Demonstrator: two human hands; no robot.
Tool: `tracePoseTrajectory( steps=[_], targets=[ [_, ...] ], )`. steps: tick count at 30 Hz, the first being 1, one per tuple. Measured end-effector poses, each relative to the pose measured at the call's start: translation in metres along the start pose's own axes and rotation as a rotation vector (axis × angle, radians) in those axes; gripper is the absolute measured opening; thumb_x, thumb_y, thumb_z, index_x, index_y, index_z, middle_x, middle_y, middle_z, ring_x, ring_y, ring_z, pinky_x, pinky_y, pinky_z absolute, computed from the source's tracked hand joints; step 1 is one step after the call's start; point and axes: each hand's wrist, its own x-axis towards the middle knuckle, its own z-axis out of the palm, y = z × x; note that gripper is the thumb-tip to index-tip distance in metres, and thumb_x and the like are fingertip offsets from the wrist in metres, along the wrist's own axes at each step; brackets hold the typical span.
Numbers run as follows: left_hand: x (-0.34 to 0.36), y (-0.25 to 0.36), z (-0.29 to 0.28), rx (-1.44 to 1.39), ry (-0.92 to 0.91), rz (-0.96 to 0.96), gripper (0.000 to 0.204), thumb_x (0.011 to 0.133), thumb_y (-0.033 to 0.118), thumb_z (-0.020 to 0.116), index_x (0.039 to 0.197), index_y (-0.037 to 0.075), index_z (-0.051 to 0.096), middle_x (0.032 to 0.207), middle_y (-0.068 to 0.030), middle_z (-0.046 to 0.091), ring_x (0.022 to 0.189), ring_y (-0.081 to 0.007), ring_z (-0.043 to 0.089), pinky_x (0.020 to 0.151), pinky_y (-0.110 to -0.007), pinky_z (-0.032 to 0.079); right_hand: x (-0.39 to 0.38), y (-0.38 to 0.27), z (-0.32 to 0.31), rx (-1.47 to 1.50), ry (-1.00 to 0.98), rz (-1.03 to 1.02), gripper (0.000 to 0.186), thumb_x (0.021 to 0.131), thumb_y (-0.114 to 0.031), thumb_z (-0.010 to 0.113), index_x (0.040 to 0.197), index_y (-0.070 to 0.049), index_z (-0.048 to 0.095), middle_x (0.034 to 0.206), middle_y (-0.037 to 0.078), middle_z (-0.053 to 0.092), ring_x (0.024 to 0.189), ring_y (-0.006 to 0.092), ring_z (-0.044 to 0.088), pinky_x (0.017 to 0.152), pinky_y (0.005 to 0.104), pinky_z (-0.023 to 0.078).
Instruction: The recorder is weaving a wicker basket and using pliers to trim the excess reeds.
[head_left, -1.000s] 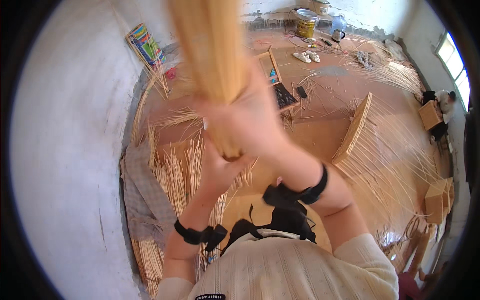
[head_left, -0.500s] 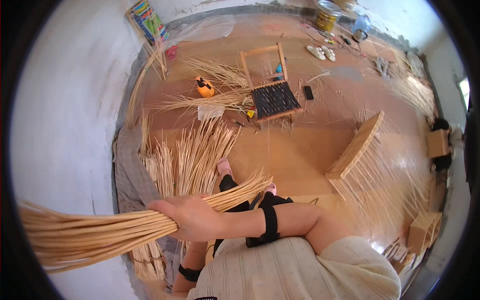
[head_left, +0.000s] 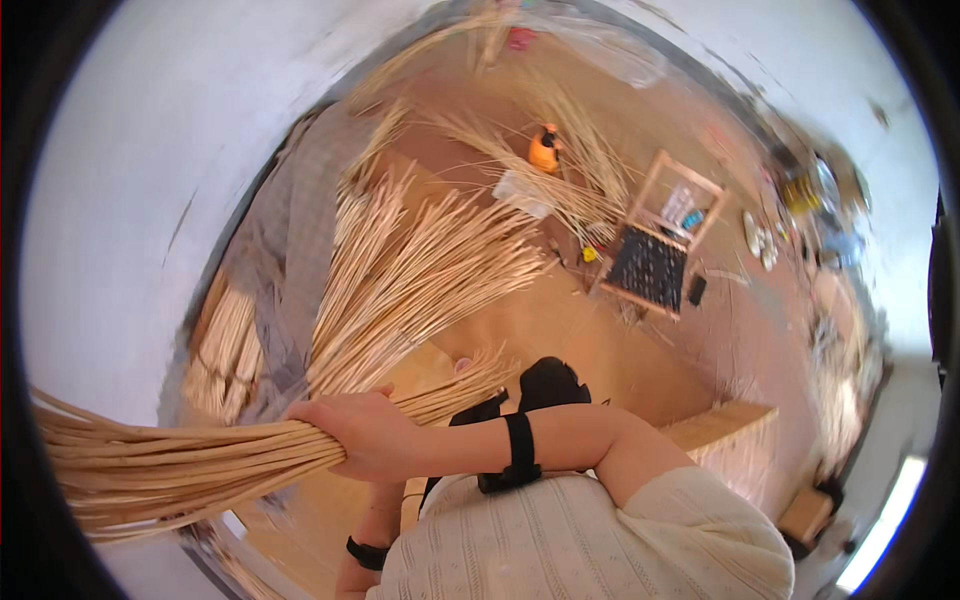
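A thick bundle of pale rattan-like canes (head_left: 200,460) lies across in front of me, its long end running out to the left. My right hand (head_left: 368,432) is closed around it, with the arm crossing in front of my body. Short cane tips stick out past the hand to the right. My left forearm (head_left: 376,520), with a black wristband, comes up beneath; the left hand is hidden behind the right hand and bundle. Beyond the grip, a large heap of loose canes (head_left: 420,270) is spread on the floor beside a grey cloth (head_left: 285,210).
A wooden chair with a black woven seat (head_left: 648,268) stands to the far right. Around it lie an orange spray bottle (head_left: 544,150), a phone (head_left: 697,291) and pale shoes (head_left: 759,240). Tied canes (head_left: 222,350) rest by the left wall. A wooden frame (head_left: 725,425) is at right.
My view has turned left, so the chair and floor things have shifted right and the cloth and cane heap show more fully. My right hand keeps its hold on the canes.
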Motion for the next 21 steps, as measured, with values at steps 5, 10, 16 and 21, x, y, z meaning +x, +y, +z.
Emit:
tracePoseTrajectory(
  steps=[5, 10, 16, 21],
  targets=[
    [0.006, -0.009, -0.048, 0.015, 0.367, -0.052, 0.07, 0.075, 0.017, 0.08, 0.131, -0.001, 0.041, 0.129, -0.0139, 0.054, 0.12, -0.0252, 0.052, 0.103, -0.039, 0.042, 0.035, 0.01, 0.022, 0.074, -0.342, -0.044, 0.064, 0.068, -0.005, 0.072, 0.128, -0.013, 0.052, 0.095, 0.012, 0.062, 0.093, 0.0338, 0.062, 0.08, 0.0421, 0.047],
    [-0.018, -0.02, -0.032, 0.062, 0.759, -0.13, 0.069, 0.075, 0.016, 0.079, 0.131, -0.001, 0.041, 0.13, -0.0141, 0.053, 0.122, -0.0254, 0.051, 0.104, -0.039, 0.041, 0.016, 0.034, -0.004, 0.178, -0.569, -0.141, 0.069, 0.067, -0.004, 0.073, 0.131, -0.013, 0.05, 0.092, 0.012, 0.061, 0.09, 0.0341, 0.061, 0.08, 0.0418, 0.046],
    [-0.022, -0.033, 0.017, 0.111, 0.99, -0.241, 0.068, 0.075, 0.016, 0.078, 0.131, -0.001, 0.042, 0.131, -0.0145, 0.052, 0.123, -0.0257, 0.05, 0.105, -0.04, 0.041, -0.005, 0.066, -0.052, 0.271, -0.78, -0.161, 0.069, 0.071, -0.009, 0.073, 0.135, -0.014, 0.047, 0.09, 0.01, 0.058, 0.091, 0.0315, 0.059, 0.078, 0.0429, 0.044],
    [0.003, -0.085, 0.053, 0.08, 1.024, -0.327, 0.067, 0.076, 0.015, 0.077, 0.131, 0.0, 0.042, 0.132, -0.0147, 0.052, 0.124, -0.0259, 0.049, 0.106, -0.04, 0.04, -0.005, 0.175, -0.097, 0.288, -1.054, -0.06, 0.077, 0.072, -0.01, 0.075, 0.142, -0.009, 0.042, 0.102, 0.015, 0.06, 0.101, 0.0344, 0.056, 0.09, 0.0425, 0.042]
  ],
)
